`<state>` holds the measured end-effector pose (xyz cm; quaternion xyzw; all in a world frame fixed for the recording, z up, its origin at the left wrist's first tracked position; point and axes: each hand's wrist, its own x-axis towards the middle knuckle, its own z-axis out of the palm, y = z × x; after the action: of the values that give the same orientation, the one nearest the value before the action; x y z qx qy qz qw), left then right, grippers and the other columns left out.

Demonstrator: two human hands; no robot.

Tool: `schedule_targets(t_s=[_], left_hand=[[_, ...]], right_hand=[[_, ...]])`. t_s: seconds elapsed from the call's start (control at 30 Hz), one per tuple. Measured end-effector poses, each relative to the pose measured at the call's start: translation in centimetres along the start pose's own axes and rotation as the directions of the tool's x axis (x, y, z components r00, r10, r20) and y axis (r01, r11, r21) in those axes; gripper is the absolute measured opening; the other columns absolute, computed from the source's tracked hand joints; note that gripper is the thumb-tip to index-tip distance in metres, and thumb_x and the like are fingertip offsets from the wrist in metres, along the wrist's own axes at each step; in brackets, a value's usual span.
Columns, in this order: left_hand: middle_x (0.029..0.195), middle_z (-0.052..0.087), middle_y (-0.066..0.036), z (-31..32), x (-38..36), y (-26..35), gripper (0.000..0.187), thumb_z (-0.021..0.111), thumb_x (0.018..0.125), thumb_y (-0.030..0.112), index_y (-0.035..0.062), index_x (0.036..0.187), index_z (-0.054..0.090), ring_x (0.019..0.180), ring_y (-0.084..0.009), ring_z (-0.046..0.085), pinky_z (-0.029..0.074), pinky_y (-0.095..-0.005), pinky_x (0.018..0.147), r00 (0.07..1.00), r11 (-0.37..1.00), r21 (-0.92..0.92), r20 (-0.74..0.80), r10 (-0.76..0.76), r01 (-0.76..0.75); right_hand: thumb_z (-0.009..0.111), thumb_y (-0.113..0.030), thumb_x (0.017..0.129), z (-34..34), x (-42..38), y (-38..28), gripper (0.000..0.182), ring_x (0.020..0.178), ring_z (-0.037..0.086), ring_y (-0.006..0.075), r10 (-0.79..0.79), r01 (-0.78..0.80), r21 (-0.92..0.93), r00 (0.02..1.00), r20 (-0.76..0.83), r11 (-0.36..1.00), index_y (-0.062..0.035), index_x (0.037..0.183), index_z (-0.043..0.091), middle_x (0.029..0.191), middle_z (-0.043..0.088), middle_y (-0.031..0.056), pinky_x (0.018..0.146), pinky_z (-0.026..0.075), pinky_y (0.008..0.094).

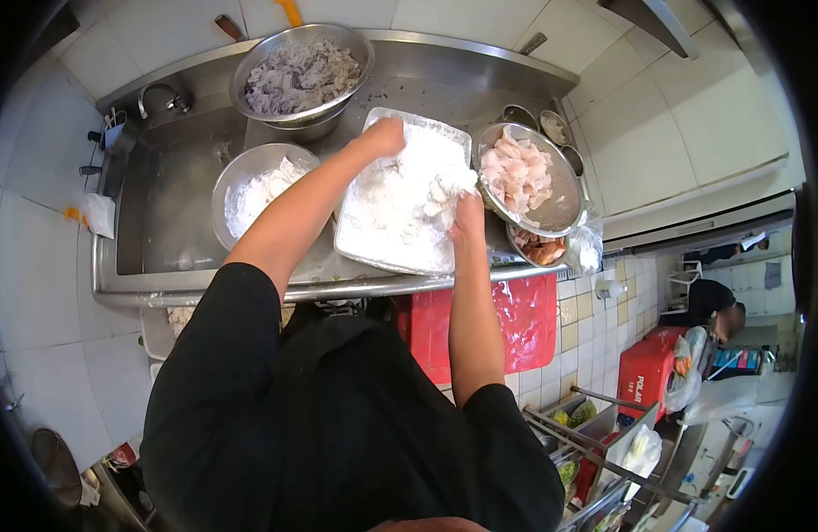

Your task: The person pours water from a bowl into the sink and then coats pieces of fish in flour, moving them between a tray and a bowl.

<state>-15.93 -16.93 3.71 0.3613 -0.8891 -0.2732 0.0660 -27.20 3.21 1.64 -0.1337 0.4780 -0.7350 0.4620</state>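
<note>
A rectangular tray (342, 232) of white flour lies in front of me on the steel counter. My left hand (387, 137) is over its upper left part, the fingers bent down and hidden from view. At the tray's right side, my right hand (466, 213) has flour-coated fingers closed around a clump of floured meat pieces (446, 188). Just right of that hand stands a steel bowl of pale raw meat slices (517, 173). Left of the tray, partly behind my left forearm, is a bowl of floured pieces (258, 191).
A large bowl of greyish, wet-looking food (302, 78) stands at the back beside the sink basin (174, 199) with its tap (165, 99). Reddish meat (539, 246) fills a lower bowl at right. Below the counter is a red lid or crate (524, 324). Another person (710, 301) bends far right.
</note>
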Motion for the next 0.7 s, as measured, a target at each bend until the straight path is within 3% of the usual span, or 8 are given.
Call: schedule_targets(t_s=[0.07,0.17,0.37,0.4,0.47,0.57,0.63,0.7], left_hand=[[0.095,0.065,-0.028,2.4,-0.8,-0.8,0.026,0.055,0.078,0.011,-0.0083,0.093,0.065,0.092,-0.0385,0.064,0.051,-0.0426,0.082,0.981,0.977,0.185,0.181,0.069,-0.102],[0.098,0.064,-0.028,5.9,-1.7,-1.4,0.027,0.055,0.076,0.009,-0.0076,0.095,0.065,0.093,-0.0370,0.065,0.051,-0.0420,0.084,0.998,0.959,0.278,0.004,0.057,-0.055],[0.101,0.065,-0.023,0.4,-3.2,0.4,0.031,0.055,0.079,0.011,-0.0065,0.105,0.060,0.091,-0.0332,0.065,0.051,-0.0403,0.079,0.968,0.961,-0.149,-0.064,-0.243,0.232],[0.100,0.066,-0.020,0.4,-3.1,0.1,0.030,0.056,0.081,0.011,-0.0054,0.105,0.060,0.089,-0.0297,0.065,0.051,-0.0390,0.077,0.963,0.866,-0.430,0.029,-0.267,0.253],[0.098,0.067,-0.014,0.7,-2.8,-0.4,0.027,0.057,0.084,0.013,-0.0033,0.105,0.061,0.086,-0.0228,0.065,0.052,-0.0364,0.074,0.949,0.443,-0.845,0.214,-0.232,0.299],[0.093,0.066,-0.007,-0.2,-4.7,3.0,0.025,0.055,0.088,0.015,0.0004,0.107,0.063,0.082,-0.0142,0.062,0.051,-0.0328,0.072,0.958,0.205,-0.937,0.287,-0.003,0.282],[0.099,0.067,-0.013,-0.3,-5.1,4.6,0.031,0.058,0.083,0.012,-0.0012,0.110,0.062,0.090,-0.0246,0.064,0.051,-0.0376,0.077,0.984,0.669,-0.721,0.144,-0.108,0.179],[0.103,0.066,-0.016,3.2,-2.9,2.4,0.034,0.058,0.079,0.010,-0.0018,0.112,0.061,0.095,-0.0310,0.064,0.051,-0.0406,0.081,0.990,0.958,-0.275,-0.095,-0.108,0.078]], right_hand=[[0.056,-0.016,0.090,-0.7,-0.7,-0.3,0.032,0.089,0.064,0.0178,0.013,-0.014,-0.006,1.000,-0.011,1.000,0.0019,0.116,0.056,0.105,0.064,0.0091,0.076,0.053,0.0308],[0.057,-0.016,0.090,-1.4,-1.2,-0.6,0.031,0.089,0.064,0.0178,0.003,-0.003,0.019,1.000,0.005,1.000,0.0010,0.116,0.056,0.104,0.064,0.0089,0.075,0.054,0.0316],[0.059,-0.015,0.089,-1.3,-2.0,-1.5,0.029,0.084,0.066,0.0188,0.018,-0.023,0.112,0.999,0.046,0.993,-0.0007,0.114,0.056,0.102,0.064,0.0089,0.070,0.056,0.0332],[0.059,-0.016,0.089,-0.9,-2.1,-1.5,0.029,0.084,0.066,0.0194,0.037,-0.046,0.131,0.997,0.066,0.990,-0.0009,0.114,0.056,0.102,0.064,0.0093,0.069,0.057,0.0336],[0.058,-0.017,0.089,-0.1,-1.6,-1.1,0.029,0.083,0.067,0.0206,0.080,-0.103,0.195,0.989,0.121,0.975,-0.0011,0.113,0.056,0.102,0.065,0.0099,0.068,0.057,0.0344],[0.055,-0.020,0.091,1.1,-0.4,0.2,0.029,0.083,0.067,0.0224,0.116,-0.172,0.301,0.974,0.196,0.938,-0.0013,0.114,0.056,0.102,0.065,0.0109,0.068,0.057,0.0355],[0.052,-0.022,0.093,1.2,0.5,1.1,0.030,0.084,0.067,0.0232,0.095,-0.164,0.349,0.974,0.206,0.923,-0.0013,0.114,0.056,0.103,0.065,0.0116,0.070,0.057,0.0363],[0.050,-0.022,0.094,-0.3,1.4,2.1,0.030,0.086,0.066,0.0239,0.102,-0.157,0.346,0.980,0.172,0.925,-0.0013,0.115,0.056,0.104,0.065,0.0120,0.072,0.057,0.0377]])
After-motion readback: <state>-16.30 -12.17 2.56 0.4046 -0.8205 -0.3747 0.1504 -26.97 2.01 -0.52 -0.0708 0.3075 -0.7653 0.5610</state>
